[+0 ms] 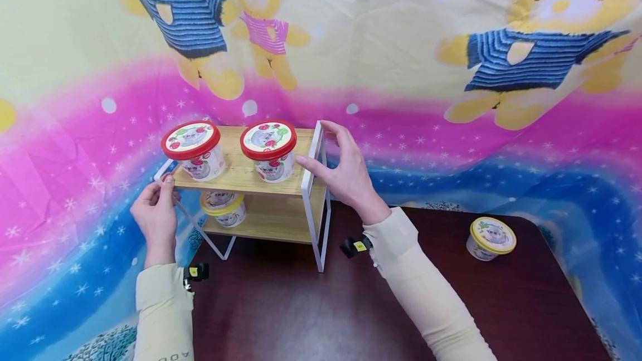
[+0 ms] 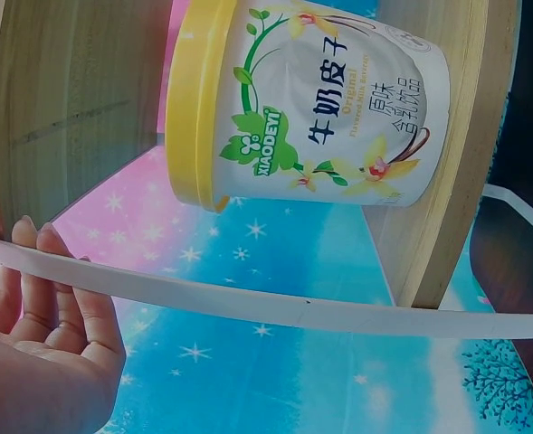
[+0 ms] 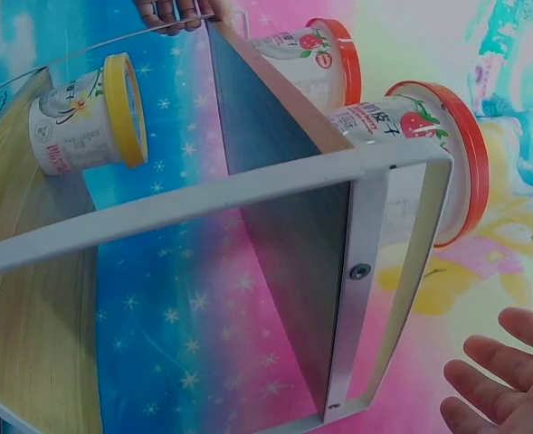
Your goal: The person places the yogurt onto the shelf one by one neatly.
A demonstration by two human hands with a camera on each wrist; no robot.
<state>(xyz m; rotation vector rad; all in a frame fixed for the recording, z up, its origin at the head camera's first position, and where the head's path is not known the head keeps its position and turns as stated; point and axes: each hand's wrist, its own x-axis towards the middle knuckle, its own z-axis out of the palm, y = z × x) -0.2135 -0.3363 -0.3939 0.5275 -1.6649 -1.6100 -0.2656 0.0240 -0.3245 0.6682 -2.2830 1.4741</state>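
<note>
A two-tier wooden shelf rack point(image 1: 232, 166) with white metal side frames stands on the dark table. My left hand point(image 1: 156, 216) grips its left side frame near the top tier; in the left wrist view, fingers curl round the white bar point(image 2: 203, 294). On the other side, my right hand point(image 1: 351, 174) is beside the right frame, its fingers point(image 3: 510, 371) extended and apart from the metal in the right wrist view. Two red-lidded tubs, one left point(image 1: 193, 152) and one right point(image 1: 269, 152), sit on the top tier. A yellow-lidded tub point(image 2: 329, 108) occupies the lower tier's left end.
Another yellow-lidded tub point(image 1: 490, 238) stands on the right part of the dark table point(image 1: 281, 305). Behind the rack hangs a colourful cloth point(image 1: 401, 144) with bears, which also borders the table's left and right sides.
</note>
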